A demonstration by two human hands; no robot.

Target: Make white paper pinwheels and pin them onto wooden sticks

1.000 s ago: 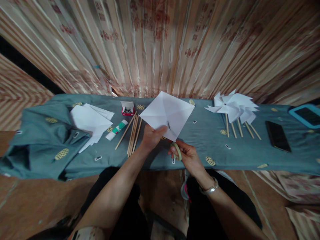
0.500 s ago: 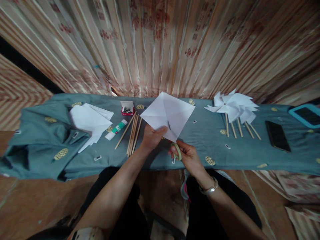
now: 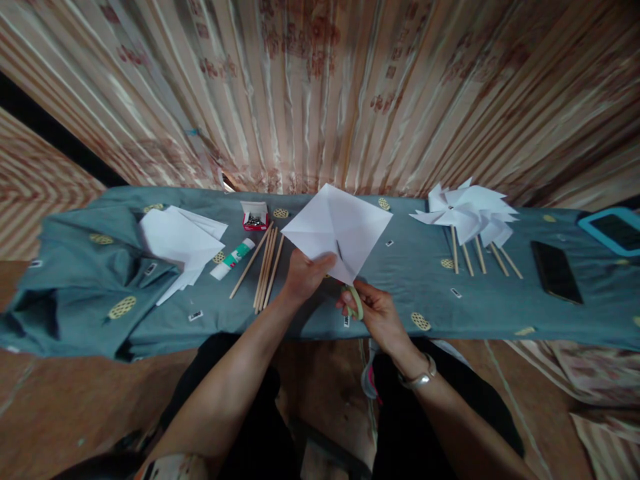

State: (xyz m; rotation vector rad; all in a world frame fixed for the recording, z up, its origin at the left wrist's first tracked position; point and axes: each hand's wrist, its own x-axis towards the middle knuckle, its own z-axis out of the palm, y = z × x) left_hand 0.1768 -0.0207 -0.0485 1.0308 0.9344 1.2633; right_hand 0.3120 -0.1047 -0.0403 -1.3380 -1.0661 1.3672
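My left hand (image 3: 306,275) pinches the lower left edge of a creased white paper square (image 3: 335,223), thumb on top. The sheet is held corner-down above the cloth. My right hand (image 3: 376,308) grips scissors (image 3: 356,303) by their pale green handles. The scissors are at the paper's bottom corner, and a dark blade shows through a slit in the sheet. The rest of the blades is hidden beneath the paper. Left of the paper lie several wooden sticks (image 3: 265,270).
On the green cloth-covered table (image 3: 310,327) are a stack of white paper (image 3: 175,237), a glue stick (image 3: 233,259) and a red box of small metal pins (image 3: 255,217). Several paper pinwheels (image 3: 467,212) on sticks, a black phone (image 3: 556,272) and a blue-framed tablet (image 3: 613,231) lie to the right.
The paper has shifted very slightly to the right. Both hands keep nearly the same place and grip.
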